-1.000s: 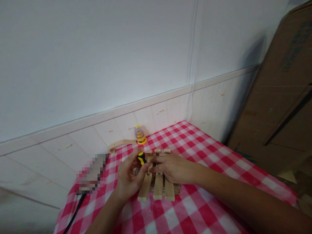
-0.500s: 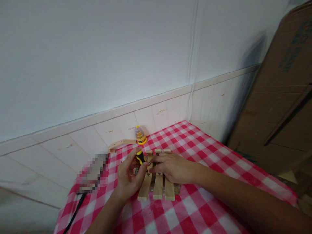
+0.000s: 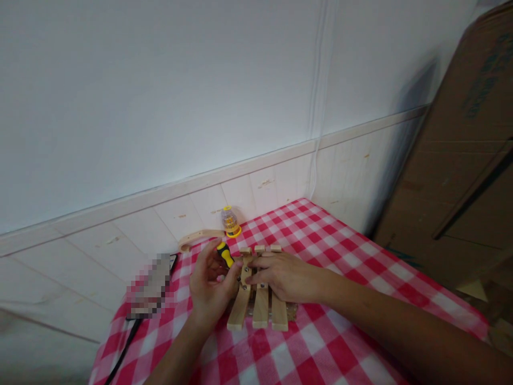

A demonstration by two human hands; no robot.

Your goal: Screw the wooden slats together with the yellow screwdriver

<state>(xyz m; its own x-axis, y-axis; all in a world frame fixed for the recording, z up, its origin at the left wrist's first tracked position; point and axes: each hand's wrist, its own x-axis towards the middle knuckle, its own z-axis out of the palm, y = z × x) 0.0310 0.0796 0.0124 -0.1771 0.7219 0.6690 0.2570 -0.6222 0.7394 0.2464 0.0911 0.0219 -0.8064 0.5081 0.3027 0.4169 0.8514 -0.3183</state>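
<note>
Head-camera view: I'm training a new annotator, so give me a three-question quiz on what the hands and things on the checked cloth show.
1. True or false: the left hand holds a yellow-and-black screwdriver.
2. How many parallel wooden slats lie under the right hand? A) two B) three C) five
3. Fill in: behind the slats, by the wall, stands a small clear jar with a ____ base.

Key: 1 true; 2 B; 3 yellow. The curved wooden piece lies left of the jar, at the far edge of the red-and-white cloth.
</note>
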